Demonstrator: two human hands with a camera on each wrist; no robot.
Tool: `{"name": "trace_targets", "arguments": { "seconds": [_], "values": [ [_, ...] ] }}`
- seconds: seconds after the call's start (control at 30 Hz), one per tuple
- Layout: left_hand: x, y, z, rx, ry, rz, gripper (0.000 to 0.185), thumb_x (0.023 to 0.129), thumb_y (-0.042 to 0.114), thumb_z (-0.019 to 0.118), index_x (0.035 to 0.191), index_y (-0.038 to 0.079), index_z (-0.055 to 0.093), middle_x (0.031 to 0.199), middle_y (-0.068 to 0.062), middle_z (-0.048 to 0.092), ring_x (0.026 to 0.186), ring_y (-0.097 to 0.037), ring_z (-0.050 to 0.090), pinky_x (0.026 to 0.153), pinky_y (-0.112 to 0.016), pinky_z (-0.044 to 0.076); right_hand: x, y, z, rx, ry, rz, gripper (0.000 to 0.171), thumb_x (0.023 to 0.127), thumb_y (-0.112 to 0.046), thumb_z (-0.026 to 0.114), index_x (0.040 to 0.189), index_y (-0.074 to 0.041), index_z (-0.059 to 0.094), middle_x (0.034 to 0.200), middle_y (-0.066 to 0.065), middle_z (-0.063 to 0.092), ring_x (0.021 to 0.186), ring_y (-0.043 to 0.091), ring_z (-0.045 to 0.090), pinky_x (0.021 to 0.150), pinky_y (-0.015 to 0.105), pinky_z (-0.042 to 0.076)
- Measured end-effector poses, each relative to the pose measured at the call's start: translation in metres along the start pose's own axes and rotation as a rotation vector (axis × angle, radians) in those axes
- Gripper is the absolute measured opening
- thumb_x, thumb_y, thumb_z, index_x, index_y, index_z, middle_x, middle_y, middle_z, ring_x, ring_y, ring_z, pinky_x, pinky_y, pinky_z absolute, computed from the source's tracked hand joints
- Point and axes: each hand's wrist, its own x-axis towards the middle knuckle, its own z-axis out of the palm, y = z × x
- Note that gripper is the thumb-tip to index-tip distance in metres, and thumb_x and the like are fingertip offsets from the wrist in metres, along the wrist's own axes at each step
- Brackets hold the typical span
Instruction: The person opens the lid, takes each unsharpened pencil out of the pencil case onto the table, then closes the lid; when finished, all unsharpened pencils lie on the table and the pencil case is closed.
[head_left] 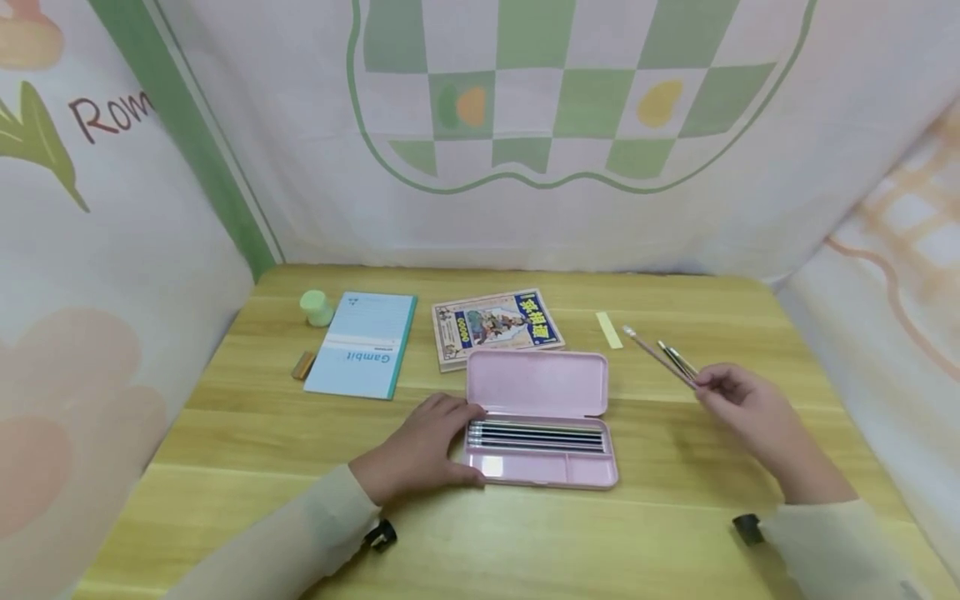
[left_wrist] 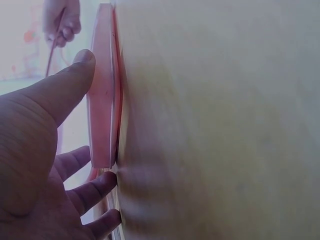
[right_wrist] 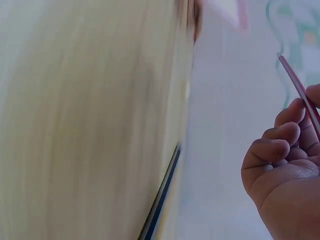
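Right hand (head_left: 746, 412): you're pinching the pencil (head_left: 656, 357) near one end, thumb against fingers; its pale end is pointing ahead and leftward of the grip, and the shaft is appearing raised off the table (head_left: 675, 533).
Dark pencils (head_left: 677, 360): lying just beside that pinch, on the table.
Left hand (head_left: 416, 446): you're spreading thumb and fingers about the near end of the case (head_left: 590, 471), touching but not clenching; how hard you're pressing, cannot tell.
Case: sitting open, left of the pinch and well apart from it, its lid (head_left: 536, 383) leaning back beyond the tray.
Stored pencils (head_left: 536, 435): lying side by side in the long slot, just right of your left fingers.
Pencil risk: since you're gripping near one end, a bump on the free end could be swivelling it out of your fingertips.
Roll risk: your knuckles are hanging close to the dark pencils; a brush could be sending them rolling.
Case risk: with light contact at one end only, a knock could be skewing the tray.
Lid risk: the book (head_left: 498, 325) is lying right behind; a shove backward could be jamming the lid against it.
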Motion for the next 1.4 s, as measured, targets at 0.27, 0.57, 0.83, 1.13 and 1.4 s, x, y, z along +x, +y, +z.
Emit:
{"name": "trace_targets", "arguments": {
  "seconds": [0.27, 0.57, 0.83, 1.13, 1.4],
  "values": [
    [0.0, -0.002, 0.001, 0.008, -0.006, -0.002, 0.099, 0.073, 0.073, 0.079, 0.155, 0.029, 0.045, 0.157, 0.002, 0.046, 0.143, -0.021, 0.038, 0.123, -0.048, 0.03, 0.008, 0.052, -0.032, -0.159, 0.062, 0.175, 0.032, 0.104, -0.031, 0.062, 0.121, -0.004, 0.066, 0.099, -0.02, 0.063, 0.088, -0.012, 0.051, 0.072, 0.01, 0.043],
    [0.0, -0.001, 0.001, 0.012, 0.007, 0.006, 0.101, 0.074, 0.069, 0.081, 0.157, 0.025, 0.044, 0.156, -0.001, 0.047, 0.143, -0.022, 0.039, 0.123, -0.047, 0.029, 0.015, 0.073, -0.046, -0.265, 0.019, 0.193, 0.037, 0.104, -0.038, 0.06, 0.12, -0.006, 0.067, 0.114, 0.015, 0.07, 0.092, 0.004, 0.055, 0.075, 0.025, 0.042],
    [0.0, 0.0, 0.0, 0.019, 0.016, 0.021, 0.099, 0.074, 0.067, 0.082, 0.155, 0.024, 0.046, 0.154, -0.001, 0.049, 0.142, -0.022, 0.04, 0.123, -0.047, 0.029, 0.013, 0.085, -0.051, -0.314, -0.064, 0.182, 0.042, 0.104, -0.039, 0.061, 0.119, -0.001, 0.067, 0.119, 0.029, 0.067, 0.104, 0.039, 0.06, 0.081, 0.045, 0.046],
    [-0.001, 0.002, -0.002, 0.018, 0.024, 0.017, 0.097, 0.075, 0.066, 0.082, 0.154, 0.024, 0.047, 0.154, -0.002, 0.049, 0.142, -0.023, 0.04, 0.124, -0.047, 0.028, 0.023, 0.085, -0.052, -0.316, -0.147, 0.142, 0.04, 0.104, -0.037, 0.062, 0.12, -0.001, 0.066, 0.118, 0.026, 0.068, 0.098, 0.023, 0.06, 0.074, 0.03, 0.045],
    [-0.001, 0.004, -0.003, 0.008, 0.006, 0.008, 0.097, 0.074, 0.067, 0.082, 0.155, 0.025, 0.047, 0.156, -0.001, 0.048, 0.145, -0.024, 0.038, 0.124, -0.048, 0.027, 0.02, 0.071, -0.053, -0.296, -0.174, 0.193, 0.048, 0.107, -0.04, 0.055, 0.129, 0.002, 0.061, 0.128, 0.033, 0.062, 0.114, 0.047, 0.057, 0.085, 0.051, 0.047]
  ]
}}
